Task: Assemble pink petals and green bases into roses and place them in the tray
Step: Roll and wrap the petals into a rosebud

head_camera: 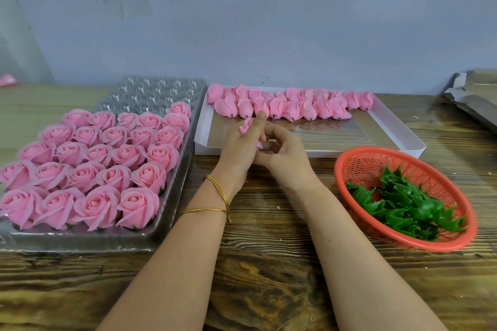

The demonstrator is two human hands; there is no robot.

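Centrally, above the table (269,263): left hand (239,150) with fingers curled round 1 pink petal bud (246,126); right hand (286,154) touching the left, fingers bent and pinching the bud's lower end.
Left: clear plastic tray (161,88) holding about 25 finished roses (88,177) in 6 rows, filling the near cells.
Behind the hands: white box (390,129) with roughly 20 loose petal buds (295,105) lying in 2 overlapping rows along its far side.
Right: 1 red basket (376,158) with a heap of green bases (403,204), too tangled to count.
On the left wrist: 2 gold bangles (217,196).
Far right edge: grey folded cardboard (473,97).
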